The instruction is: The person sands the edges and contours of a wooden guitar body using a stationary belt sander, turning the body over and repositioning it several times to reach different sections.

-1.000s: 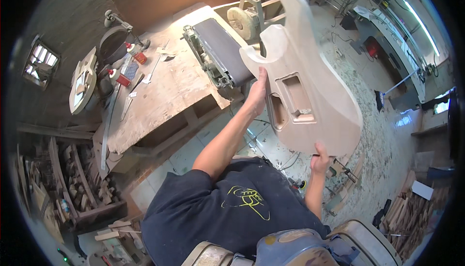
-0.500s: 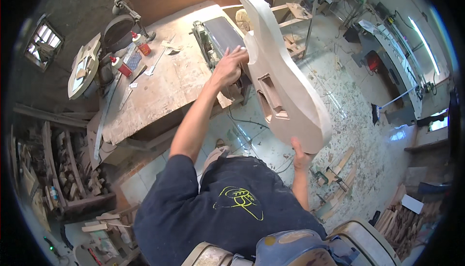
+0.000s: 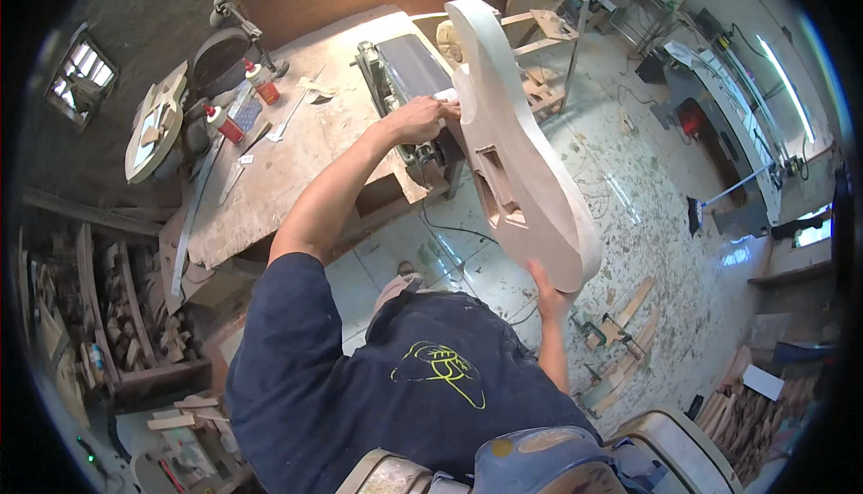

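Observation:
A pale, unfinished electric guitar body [image 3: 530, 188] is held up at a slant in front of me, its cut-out pockets showing on the face. My right hand [image 3: 551, 294] grips its rounded lower end, thumb on the face and the other fingers hidden behind. At the inner edge of the upper cutaway, my left hand [image 3: 419, 122] is closed, fingertips against the wood. A small whitish piece [image 3: 447, 96] shows at those fingers; its kind is unclear. Just behind the left hand is a belt sander [image 3: 413, 62] with a dark belt.
The wooden workbench [image 3: 315, 161] carries two red-and-white glue bottles [image 3: 262, 82], a long metal ruler [image 3: 200, 211] and a lamp [image 3: 235, 17]. Another guitar body [image 3: 155, 130] stands at the left. Clamped wood strips [image 3: 620, 337] lie on the littered tile floor at the right.
My left hand has curled its fingers and turned against the cutaway edge, its elbow swinging out to the left. The guitar body's lower end and my right hand have shifted slightly left and down.

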`<state>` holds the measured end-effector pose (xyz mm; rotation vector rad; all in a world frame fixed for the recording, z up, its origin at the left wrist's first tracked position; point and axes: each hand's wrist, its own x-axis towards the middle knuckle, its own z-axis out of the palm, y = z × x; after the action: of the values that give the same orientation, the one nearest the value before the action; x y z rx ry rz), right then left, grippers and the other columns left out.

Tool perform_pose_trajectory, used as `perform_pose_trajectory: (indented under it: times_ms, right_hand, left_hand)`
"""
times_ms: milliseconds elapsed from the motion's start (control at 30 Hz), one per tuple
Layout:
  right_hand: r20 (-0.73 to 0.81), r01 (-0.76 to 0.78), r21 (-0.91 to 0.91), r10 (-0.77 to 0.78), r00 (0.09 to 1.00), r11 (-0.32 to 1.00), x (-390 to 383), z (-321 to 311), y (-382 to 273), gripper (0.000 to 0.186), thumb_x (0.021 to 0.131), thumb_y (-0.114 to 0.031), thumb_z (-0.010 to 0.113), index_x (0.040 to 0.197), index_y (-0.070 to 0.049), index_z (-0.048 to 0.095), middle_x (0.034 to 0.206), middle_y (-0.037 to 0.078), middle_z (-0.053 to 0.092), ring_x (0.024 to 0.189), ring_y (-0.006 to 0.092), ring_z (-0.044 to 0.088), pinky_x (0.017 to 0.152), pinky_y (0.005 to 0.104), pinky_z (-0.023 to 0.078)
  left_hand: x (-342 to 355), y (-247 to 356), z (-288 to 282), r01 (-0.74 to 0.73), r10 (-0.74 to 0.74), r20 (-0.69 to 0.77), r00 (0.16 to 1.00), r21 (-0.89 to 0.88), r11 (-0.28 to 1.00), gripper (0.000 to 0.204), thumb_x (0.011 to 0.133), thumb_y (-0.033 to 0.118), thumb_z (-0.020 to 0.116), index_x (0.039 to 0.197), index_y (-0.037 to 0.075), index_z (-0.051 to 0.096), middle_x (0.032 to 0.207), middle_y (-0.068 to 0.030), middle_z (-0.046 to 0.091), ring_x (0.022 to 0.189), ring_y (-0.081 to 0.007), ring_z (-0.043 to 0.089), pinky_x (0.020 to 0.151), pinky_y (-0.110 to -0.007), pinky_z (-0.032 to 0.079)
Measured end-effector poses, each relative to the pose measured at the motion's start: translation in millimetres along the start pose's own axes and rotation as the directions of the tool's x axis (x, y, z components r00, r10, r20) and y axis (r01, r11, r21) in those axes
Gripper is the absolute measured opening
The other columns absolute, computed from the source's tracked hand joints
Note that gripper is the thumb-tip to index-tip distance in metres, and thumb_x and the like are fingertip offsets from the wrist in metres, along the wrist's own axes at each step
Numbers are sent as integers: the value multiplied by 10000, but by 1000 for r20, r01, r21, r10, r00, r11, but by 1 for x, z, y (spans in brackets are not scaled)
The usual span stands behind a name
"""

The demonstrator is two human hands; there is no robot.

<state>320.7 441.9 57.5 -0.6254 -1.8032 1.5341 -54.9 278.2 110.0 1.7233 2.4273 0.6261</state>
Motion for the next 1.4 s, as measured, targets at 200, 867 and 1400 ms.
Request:
perform_pose_trajectory:
  times_ms: [200, 867, 1400]
  right_hand:
    - [109, 117, -110, -105, 988, 987, 12, -17, -50, 422, 704, -97, 856, 1056, 61, 686, 1011, 149, 721, 895, 201, 696, 799, 326, 544]
    - [487, 621, -434, -410, 771, 653, 152, 31, -281, 491, 712, -280, 763, 1053, 58, 656, 868, 161, 722, 744, 220, 704, 701, 324, 546]
    - [734, 772, -584, -243, 634, 251, 234, 147, -358, 429, 670, -399, 736, 846, -8, 749, 895, 260, 696, 825, 383, 687, 771, 406, 544]
  left_hand:
    - [-11, 14, -2, 178, -184, -22, 983, -155, 972, 556, 652, -53, 417, 1124, 43, 695, 1173, -188, 662, 1094, -373, 613, 958, -455, 471]
    - [10, -1, 22, 180, -181, 80, 980, -742, 646, 566, 648, -24, 485, 1183, -70, 661, 1100, -105, 709, 1011, -177, 624, 941, -295, 455]
    - [8, -17, 20, 242, -271, 185, 945, -951, 194, 480, 746, -45, 501, 1200, -66, 652, 1177, -133, 678, 1095, -181, 642, 1026, -279, 455]
